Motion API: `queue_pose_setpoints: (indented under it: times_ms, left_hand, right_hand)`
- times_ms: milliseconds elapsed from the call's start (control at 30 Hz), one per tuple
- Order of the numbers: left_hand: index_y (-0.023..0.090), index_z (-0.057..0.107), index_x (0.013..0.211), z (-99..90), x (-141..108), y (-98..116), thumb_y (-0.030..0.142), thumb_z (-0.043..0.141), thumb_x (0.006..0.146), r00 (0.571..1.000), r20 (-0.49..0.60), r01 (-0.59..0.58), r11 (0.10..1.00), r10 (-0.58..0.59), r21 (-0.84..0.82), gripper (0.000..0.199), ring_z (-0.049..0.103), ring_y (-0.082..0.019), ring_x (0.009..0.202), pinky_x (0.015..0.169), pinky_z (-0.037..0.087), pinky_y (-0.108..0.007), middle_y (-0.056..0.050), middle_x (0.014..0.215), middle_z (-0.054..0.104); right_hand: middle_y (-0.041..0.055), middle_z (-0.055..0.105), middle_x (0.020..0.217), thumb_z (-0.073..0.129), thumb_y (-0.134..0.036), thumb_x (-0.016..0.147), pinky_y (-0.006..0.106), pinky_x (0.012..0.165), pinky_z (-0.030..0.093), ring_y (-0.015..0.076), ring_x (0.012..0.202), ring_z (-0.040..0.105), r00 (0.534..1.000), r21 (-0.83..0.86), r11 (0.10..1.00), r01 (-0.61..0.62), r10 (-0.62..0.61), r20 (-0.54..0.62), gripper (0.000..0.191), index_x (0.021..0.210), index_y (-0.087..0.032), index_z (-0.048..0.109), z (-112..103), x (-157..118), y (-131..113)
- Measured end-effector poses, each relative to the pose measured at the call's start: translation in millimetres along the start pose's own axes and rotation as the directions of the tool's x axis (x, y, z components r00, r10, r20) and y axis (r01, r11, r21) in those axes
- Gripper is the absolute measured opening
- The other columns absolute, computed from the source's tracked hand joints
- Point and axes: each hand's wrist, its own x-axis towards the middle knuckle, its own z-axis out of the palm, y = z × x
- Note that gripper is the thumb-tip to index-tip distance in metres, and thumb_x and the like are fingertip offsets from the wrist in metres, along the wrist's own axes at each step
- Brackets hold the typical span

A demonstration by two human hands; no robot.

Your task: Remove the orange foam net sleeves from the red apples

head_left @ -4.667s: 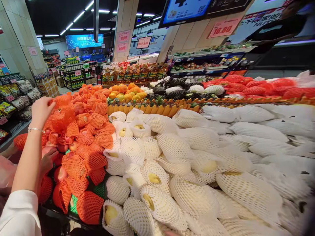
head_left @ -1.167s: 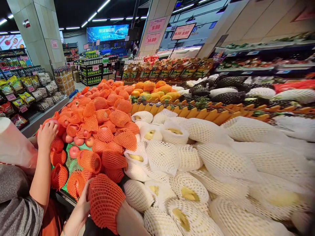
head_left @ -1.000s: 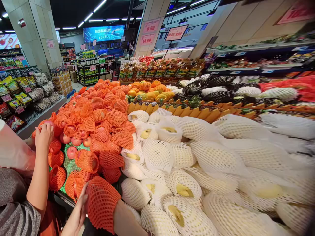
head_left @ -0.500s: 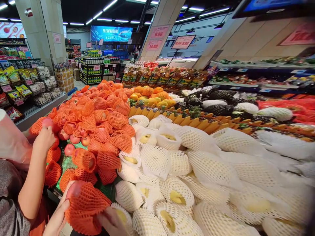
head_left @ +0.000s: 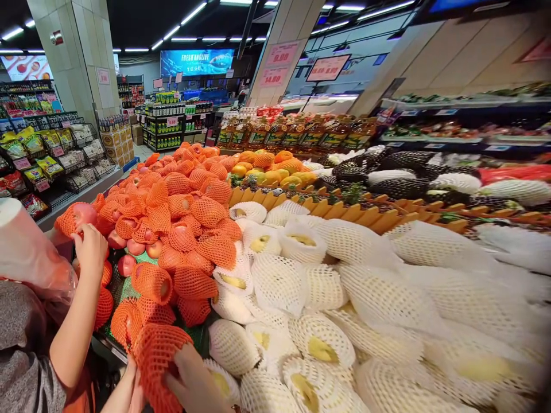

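At the far left, another person's gray sleeve point(head_left: 23, 350) fills the corner, with a thin plastic bag point(head_left: 30, 252) bunched above it; that person's bare arm rises to a hand point(head_left: 91, 248) laid on a red apple in orange foam netting point(head_left: 77, 217) at the left edge of the fruit stand. Beside it runs the heap of orange-netted apples point(head_left: 172, 212), a few lying bare on a green mat point(head_left: 124, 287). At the bottom edge, the wearer's left hand point(head_left: 129, 393) shows only as a wrist and palm pressed against the left side of one orange netted fruit point(head_left: 157, 358); its fingers are hidden behind the netting, so I cannot tell how tightly they close. The right hand point(head_left: 196, 384) grips the same fruit from the right, fingers curled onto the net. This fruit sits at the front edge of the stand, just below the apple pile and touching the first white-netted fruit. To the right spreads a wide bed of pale yellow fruit in white foam netting point(head_left: 327, 287), bordered behind by a row of orange dividers point(head_left: 344, 211). Beyond these lie oranges point(head_left: 267, 166), dark-netted fruit point(head_left: 387, 172) and bottles of oil point(head_left: 297, 132) under price signs point(head_left: 327, 67).
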Motion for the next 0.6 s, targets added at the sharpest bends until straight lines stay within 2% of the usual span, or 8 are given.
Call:
queue_pose_setpoints:
  times_ms: [67, 100, 167, 233, 300, 400, 500, 600]
  left_hand:
    - [0.008, 0.05, 0.129, 0.8, 8, 2, 0.015, -0.024, 0.094, 0.98, -0.096, 0.156, 0.971, -0.175, -0.184, 0.082, 0.048, -0.021, 0.071, 0.082, 0.044, -0.03, -0.004, 0.069, 0.039]
    - [0.009, 0.046, 0.133, 0.6, 13, 3, 0.016, -0.03, 0.092, 0.962, -0.109, 0.214, 0.94, -0.25, -0.267, 0.087, 0.035, -0.021, 0.061, 0.075, 0.041, -0.027, 0.0, 0.065, 0.027]
    - [0.009, 0.043, 0.136, -0.4, 21, 7, 0.019, -0.034, 0.09, 0.946, -0.083, 0.256, 0.88, -0.312, -0.4, 0.09, 0.012, -0.021, 0.059, 0.067, 0.034, -0.028, 0.001, 0.068, 0.009]
    - [0.007, 0.043, 0.135, -2.2, 27, 14, 0.019, -0.033, 0.091, 0.962, -0.07, 0.218, 0.895, -0.264, -0.389, 0.089, 0.008, -0.021, 0.062, 0.067, 0.031, -0.029, 0.001, 0.07, 0.007]
    - [0.006, 0.044, 0.134, -5.2, 29, 21, 0.013, -0.032, 0.089, 0.979, -0.095, 0.146, 0.948, -0.179, -0.283, 0.088, 0.018, -0.021, 0.062, 0.071, 0.031, -0.03, 0.0, 0.067, 0.017]
    - [0.003, 0.043, 0.138, -14.0, 27, 27, 0.0, -0.026, 0.083, 0.996, -0.092, 0.017, 1.0, -0.017, -0.006, 0.088, 0.042, -0.022, 0.07, 0.074, 0.035, -0.03, -0.006, 0.068, 0.041]
    - [-0.001, 0.037, 0.143, -24.1, 26, 18, -0.007, -0.016, 0.077, 0.991, 0.059, -0.126, 0.983, 0.119, 0.132, 0.084, 0.059, -0.02, 0.102, 0.091, 0.045, -0.028, -0.02, 0.102, 0.061]
    - [0.001, 0.031, 0.145, -23.5, 30, 0, -0.011, 0.0, 0.078, 0.938, 0.233, -0.286, 0.954, 0.258, 0.096, 0.074, 0.05, -0.023, 0.137, 0.111, 0.044, -0.038, -0.031, 0.147, 0.042]
  right_hand:
    - [0.0177, 0.065, 0.121, 0.052, -0.007, 0.089, 0.043, 0.107, 0.043, 0.0328, 0.117, 0.058, 0.991, -0.177, 0.98, -0.092, 0.107, 0.077, 0.034, 0.115, -0.004, 0.074, -8, 2, -6]
    - [0.0183, 0.065, 0.12, 0.053, -0.006, 0.092, 0.044, 0.106, 0.044, 0.0332, 0.116, 0.058, 0.985, -0.243, 0.964, -0.11, 0.138, 0.101, 0.032, 0.116, -0.003, 0.073, -11, 2, -7]
    - [0.0175, 0.066, 0.118, 0.059, -0.007, 0.095, 0.043, 0.103, 0.047, 0.0331, 0.114, 0.061, 0.979, -0.297, 0.947, -0.12, 0.162, 0.122, 0.027, 0.117, -0.004, 0.073, -15, 2, -4]
    - [0.0135, 0.067, 0.114, 0.066, -0.008, 0.094, 0.038, 0.099, 0.049, 0.0301, 0.11, 0.063, 0.99, -0.226, 0.972, -0.06, 0.086, 0.107, 0.021, 0.113, -0.008, 0.074, -17, -1, 5]
    - [0.0081, 0.069, 0.105, 0.063, -0.006, 0.097, 0.03, 0.091, 0.051, 0.0239, 0.1, 0.066, 0.993, -0.123, 0.985, 0.12, -0.119, 0.017, 0.015, 0.104, -0.013, 0.074, -17, -5, 17]
    - [0.0055, 0.068, 0.09, 0.048, -0.001, 0.099, 0.025, 0.077, 0.052, 0.019, 0.083, 0.066, 0.905, -0.147, 0.92, 0.364, -0.386, -0.177, 0.027, 0.096, -0.014, 0.071, -12, -11, 34]
    - [0.0071, 0.07, 0.097, 0.048, 0.0, 0.097, 0.025, 0.077, 0.058, 0.0199, 0.086, 0.069, 0.863, -0.249, 0.894, 0.372, -0.432, -0.262, 0.03, 0.107, -0.014, 0.073, -6, -14, 40]
    - [0.0059, 0.071, 0.115, 0.049, -0.006, 0.105, 0.025, 0.1, 0.056, 0.019, 0.112, 0.066, 0.741, -0.345, 0.798, 0.494, -0.594, -0.312, 0.031, 0.123, -0.018, 0.071, -3, -16, 42]
